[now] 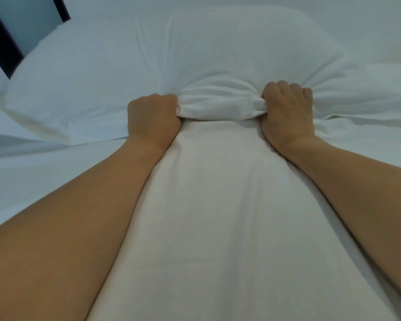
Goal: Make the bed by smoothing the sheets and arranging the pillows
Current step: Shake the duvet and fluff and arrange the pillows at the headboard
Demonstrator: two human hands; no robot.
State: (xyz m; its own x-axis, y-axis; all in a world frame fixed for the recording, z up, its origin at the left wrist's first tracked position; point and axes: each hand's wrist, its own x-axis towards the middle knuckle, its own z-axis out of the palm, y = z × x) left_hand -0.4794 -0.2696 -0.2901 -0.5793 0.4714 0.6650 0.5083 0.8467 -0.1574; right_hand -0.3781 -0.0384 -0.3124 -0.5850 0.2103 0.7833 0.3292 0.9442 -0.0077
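A large white pillow (195, 56) lies across the head of the bed, wrinkled toward its near edge. My left hand (152, 115) and my right hand (287, 110) are both fisted on that near edge, bunching the pillowcase fabric between them. A white sheet (208, 216) runs from the pillow toward me between my forearms, with long soft folds. A second white pillow (384, 79) lies to the right, partly cut off by the frame edge.
A dark frame with a pale panel (16, 31) stands at the upper left beyond the bed. White bedding (16, 163) spreads out to the left of my arm.
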